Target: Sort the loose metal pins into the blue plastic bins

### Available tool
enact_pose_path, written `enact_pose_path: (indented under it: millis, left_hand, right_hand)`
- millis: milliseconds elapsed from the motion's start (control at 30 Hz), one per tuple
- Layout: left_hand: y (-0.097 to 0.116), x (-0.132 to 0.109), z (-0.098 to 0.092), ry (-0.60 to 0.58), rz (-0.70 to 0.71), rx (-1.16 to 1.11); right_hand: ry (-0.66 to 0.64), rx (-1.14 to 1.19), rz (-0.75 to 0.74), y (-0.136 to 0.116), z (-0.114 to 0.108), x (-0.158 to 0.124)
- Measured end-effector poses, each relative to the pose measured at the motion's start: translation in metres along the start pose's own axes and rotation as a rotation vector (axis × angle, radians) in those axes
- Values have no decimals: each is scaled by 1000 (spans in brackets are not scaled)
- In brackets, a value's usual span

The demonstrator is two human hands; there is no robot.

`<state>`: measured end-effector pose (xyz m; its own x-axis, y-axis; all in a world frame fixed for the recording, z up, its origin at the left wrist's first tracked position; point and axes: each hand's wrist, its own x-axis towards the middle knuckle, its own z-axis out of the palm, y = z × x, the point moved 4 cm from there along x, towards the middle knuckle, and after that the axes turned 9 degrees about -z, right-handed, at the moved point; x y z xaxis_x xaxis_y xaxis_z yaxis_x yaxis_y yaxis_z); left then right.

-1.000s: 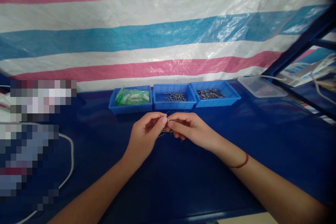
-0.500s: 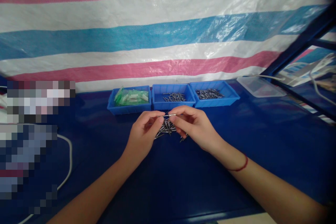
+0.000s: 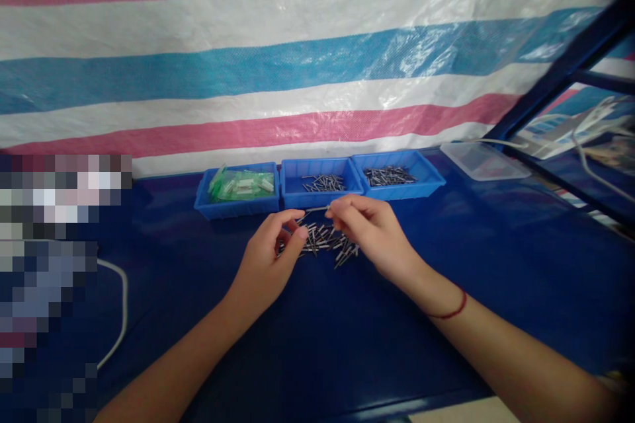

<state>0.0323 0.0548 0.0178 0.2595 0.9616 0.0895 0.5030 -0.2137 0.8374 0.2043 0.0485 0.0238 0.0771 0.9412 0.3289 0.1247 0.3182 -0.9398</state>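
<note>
My right hand (image 3: 370, 228) pinches one end of a thin metal rod (image 3: 316, 209), which points left toward my other hand. Fingers slightly parted, my left hand (image 3: 270, 244) is open beside the rod's free end, with a gap between thumb and index fingertip. Below both hands, a loose pile of slim metal rods (image 3: 322, 238) lies on the dark blue table (image 3: 307, 344). My fingers hide part of this pile. The exact kind of rod is too small to make out.
Beyond the pile stand three blue bins in a row: a left bin (image 3: 238, 210) with green plastic packets, a middle bin (image 3: 322, 198) and a right bin (image 3: 431, 178) with metal pieces. A clear plastic lid (image 3: 483, 162) lies right; a white cable (image 3: 124, 310) curves left.
My left thumb and index finger have parted from the rod. My right hand has drawn slightly away and still pinches it. The view has shifted a little.
</note>
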Motion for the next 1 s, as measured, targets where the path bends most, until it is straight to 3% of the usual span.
enact_pose_path:
  millis: [133,233,333,467,733,833,933,1000]
  left_hand:
    - [3,2,-6,44,54,108]
    - [4,4,-8,48,145,299]
    - [1,3,-5,29,207,604]
    - [-5,0,-1,-28,227,800]
    - [-1,2,1,-60,254,815]
    - [0,3,1,-51,257,802]
    - [-1,4,0,-50,250,783]
    - [-2,4,-1,-51,245,754]
  right_hand:
    - [335,450,209,13,-32,16]
    - [437,647,279,16,-49,24]
    - [444,698,287,14,-53,26]
    - [353,662,292,9,-39,21]
    - [132,406,291,8,-15,10]
    - [-63,129,180,7,-7,9]
    - [-318,-146,-14,4,5,5]
    - [-409,-308,-140,4,11,1]
